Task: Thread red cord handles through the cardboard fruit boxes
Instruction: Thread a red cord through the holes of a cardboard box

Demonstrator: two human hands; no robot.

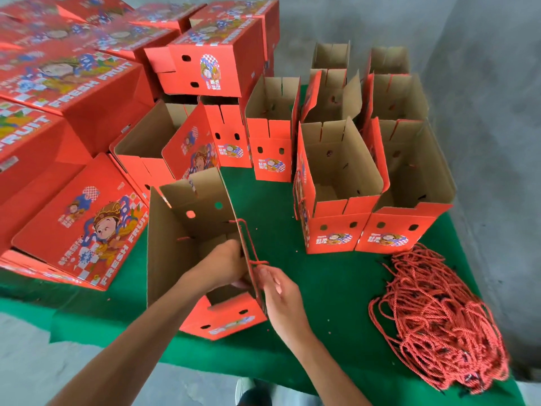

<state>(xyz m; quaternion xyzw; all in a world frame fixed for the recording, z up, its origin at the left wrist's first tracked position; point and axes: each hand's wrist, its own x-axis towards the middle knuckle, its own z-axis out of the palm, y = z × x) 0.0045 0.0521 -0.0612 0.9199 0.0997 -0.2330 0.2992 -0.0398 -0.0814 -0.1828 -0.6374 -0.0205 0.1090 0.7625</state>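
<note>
Red cord (pixel 248 241) runs along the outside of the right wall of the open box (pixel 187 247) standing at the near edge of the green tabletop (pixel 322 288). One end enters a hole farther up that wall; the other end crosses the wall's edge just above the right hand (pixel 281 294). That grip sits outside the wall, fingers loosely curled with the tips at the cord end, seemingly pinching it, though the contact is too small to confirm. The left hand (pixel 222 265) reaches inside the box, directly opposite across the wall; its fingers are hidden behind the cardboard, so I cannot tell whether that grip is spread or pinching.

This looks like the second end of a handle going in. To do it well, the outer grip should hold the cord close to its tip so it stays stiff, aim squarely at the hole, and feed until the inner grip can catch it. Pull both ends evenly so the loop outside sits level.

Spare cords (pixel 439 317) lie heaped to the right of the grip; threaded boxes (pixel 374 183) stand beyond it.
</note>
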